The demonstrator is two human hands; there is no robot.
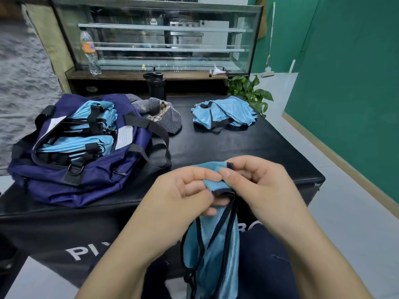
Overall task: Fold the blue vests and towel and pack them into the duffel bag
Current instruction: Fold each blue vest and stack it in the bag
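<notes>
Both hands met over the near edge of the black padded table (216, 143), pinching the top of one blue vest (212, 251). The left hand (190, 190) had thumb and curled fingers closed on the cloth's black-trimmed edge; the right hand (252, 180) nipped the same edge just beside them, its thumb pressed onto the fabric. Below the fingers the vest hung loose toward the lap, its trim lines running down unevenly. To fold it well, the hands would probably need to slide apart along the trim until the shoulders matched, then lay the vest flat before doubling it. Beyond the left fingers sat the navy duffel bag (90, 180), unzipped, with folded vests showing inside. Farther off past the right fingers lay a heap of unfolded vests (224, 114), and between heap and bag the grey striped towel (159, 117), crumpled.
</notes>
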